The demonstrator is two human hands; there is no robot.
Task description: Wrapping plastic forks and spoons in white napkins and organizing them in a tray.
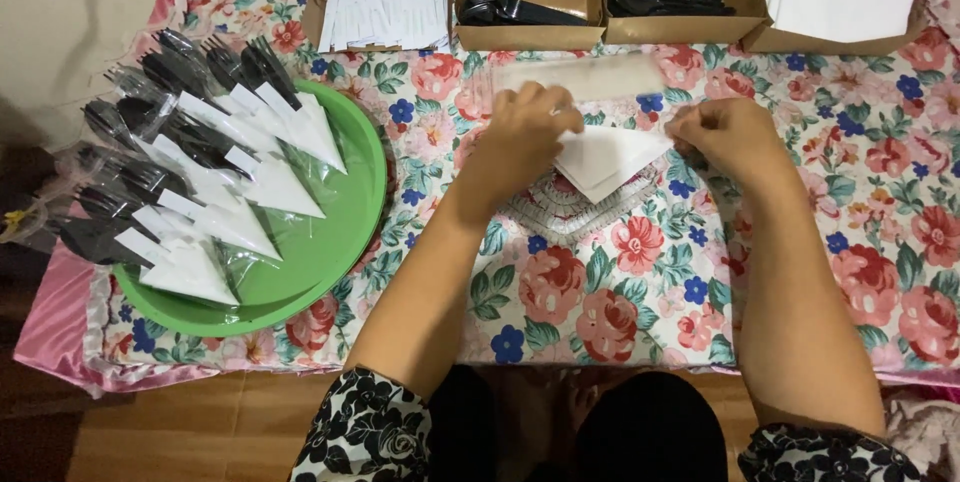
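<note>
While pinched at opposite edges by left hand (pixel 520 137) and right hand (pixel 728 137), white napkin (pixel 605 160) lies between both, folded point toward body.

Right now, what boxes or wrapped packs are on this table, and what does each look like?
Leftmost cardboard box: back edge, brown, holding small white paper slips.
Second cardboard box: beside it, brown, holding black plastic cutlery.
Third cardboard box: next right, brown, more black cutlery.
Rightmost cardboard box: back right corner, brown, stacked white napkins.
Clear wrapped packs: piled on the green tray at left, each with black cutlery and a folded white napkin.
No signs or screens.
</note>
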